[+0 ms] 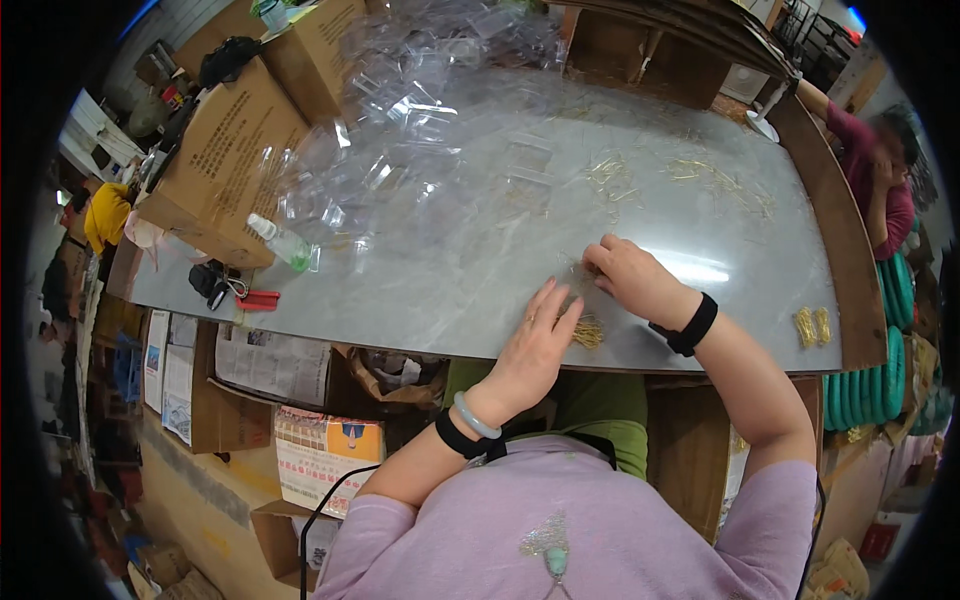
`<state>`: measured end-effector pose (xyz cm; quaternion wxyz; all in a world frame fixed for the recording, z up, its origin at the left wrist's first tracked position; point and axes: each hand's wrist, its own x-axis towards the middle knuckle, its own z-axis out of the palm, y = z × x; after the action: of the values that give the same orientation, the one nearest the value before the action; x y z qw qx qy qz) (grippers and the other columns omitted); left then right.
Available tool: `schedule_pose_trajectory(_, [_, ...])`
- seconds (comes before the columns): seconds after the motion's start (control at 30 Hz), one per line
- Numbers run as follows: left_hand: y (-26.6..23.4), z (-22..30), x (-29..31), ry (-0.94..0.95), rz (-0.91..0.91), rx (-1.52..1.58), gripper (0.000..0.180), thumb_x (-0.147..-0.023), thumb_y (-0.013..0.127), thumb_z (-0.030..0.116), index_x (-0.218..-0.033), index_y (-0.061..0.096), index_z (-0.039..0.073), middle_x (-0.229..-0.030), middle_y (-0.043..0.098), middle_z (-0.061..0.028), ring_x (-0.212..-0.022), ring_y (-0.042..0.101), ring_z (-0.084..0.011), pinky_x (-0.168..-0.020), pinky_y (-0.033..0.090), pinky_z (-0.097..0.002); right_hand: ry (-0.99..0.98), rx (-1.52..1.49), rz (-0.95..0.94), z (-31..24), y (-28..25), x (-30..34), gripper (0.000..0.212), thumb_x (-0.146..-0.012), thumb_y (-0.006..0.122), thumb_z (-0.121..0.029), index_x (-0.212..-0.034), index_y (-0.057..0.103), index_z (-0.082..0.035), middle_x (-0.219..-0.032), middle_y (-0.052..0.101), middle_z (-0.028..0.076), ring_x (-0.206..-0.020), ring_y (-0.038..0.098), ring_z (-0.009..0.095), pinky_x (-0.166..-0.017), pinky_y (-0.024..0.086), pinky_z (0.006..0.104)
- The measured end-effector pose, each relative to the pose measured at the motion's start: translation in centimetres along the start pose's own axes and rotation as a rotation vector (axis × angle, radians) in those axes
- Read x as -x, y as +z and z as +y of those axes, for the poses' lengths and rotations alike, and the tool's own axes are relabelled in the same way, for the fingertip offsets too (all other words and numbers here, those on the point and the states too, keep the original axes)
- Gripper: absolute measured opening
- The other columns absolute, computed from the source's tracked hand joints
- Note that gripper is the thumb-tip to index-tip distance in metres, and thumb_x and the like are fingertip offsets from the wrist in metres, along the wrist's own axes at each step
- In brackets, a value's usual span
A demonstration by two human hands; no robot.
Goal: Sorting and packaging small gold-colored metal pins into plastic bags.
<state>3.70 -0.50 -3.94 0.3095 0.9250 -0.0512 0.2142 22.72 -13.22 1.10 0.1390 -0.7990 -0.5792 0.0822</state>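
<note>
My left hand (535,340) lies near the table's front edge with its fingers stretched out. Beside its fingertips and partly under them is a bunch of thin gold-coloured wire pieces (588,333). My right hand (635,280) is just beyond and to the right, fingers bent and pressed together at the tabletop; what they pinch is too small to make out. Farther off lie loose gold wire pieces (612,178) and another scattered strip of them (710,175). Two neat gold bundles (813,326) rest at the table's right end.
Clear plastic boxes (420,130) pile up at the back left of the grey table (450,290). A spray bottle (280,242), a red-handled tool (258,300) and a large carton (225,165) stand left. A wooden board (830,220) edges the right side; another person (870,180) sits beyond.
</note>
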Motion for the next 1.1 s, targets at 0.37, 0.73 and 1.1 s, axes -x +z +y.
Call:
schedule_pose_trajectory(0.37, [-0.2, -0.5, -0.7, -0.048, -0.048, -0.036, 0.075, -0.086, 0.07, 0.0, -0.149, 0.03, -0.008, -0.154, 0.028, -0.0297, -0.147, 0.024, -0.0492, -0.12, 0.029, -0.0515, -0.057, -0.082, 0.123, -0.6, 0.1, -0.3, 0.019, -0.084, 0.067, -0.002, -0.102, 0.063, -0.003, -0.1, 0.06, 0.014, -0.093, 0.061, 0.037, -0.084, 0.051, 0.0442])
schedule_pose_trajectory(0.73, [-1.6, -0.8, -1.2, 0.032, -0.189, -0.223, 0.062, -0.091, 0.069, 0.012, -0.145, 0.043, -0.003, -0.152, 0.036, -0.0246, -0.146, 0.026, -0.0482, -0.118, 0.027, -0.0578, 0.344, -0.473, 0.253, -3.5, -0.6, 7.5, 0.033, -0.089, 0.049, 0.008, -0.118, 0.064, 0.001, -0.113, 0.064, 0.02, -0.103, 0.064, 0.038, -0.092, 0.051, 0.0422])
schedule_pose_trajectory(1.1, [-0.5, -1.1, -1.0, 0.062, -0.11, -0.149, 0.05, -0.089, 0.066, 0.007, -0.136, 0.052, -0.002, -0.142, 0.046, -0.0212, -0.139, 0.039, -0.0421, -0.115, 0.033, -0.0521, 0.234, -0.568, 0.671, -7.4, 8.3, 5.5, 0.055, -0.092, 0.046, 0.009, -0.147, 0.038, 0.004, -0.147, 0.044, 0.028, -0.139, 0.043, 0.042, -0.116, 0.036, 0.042])
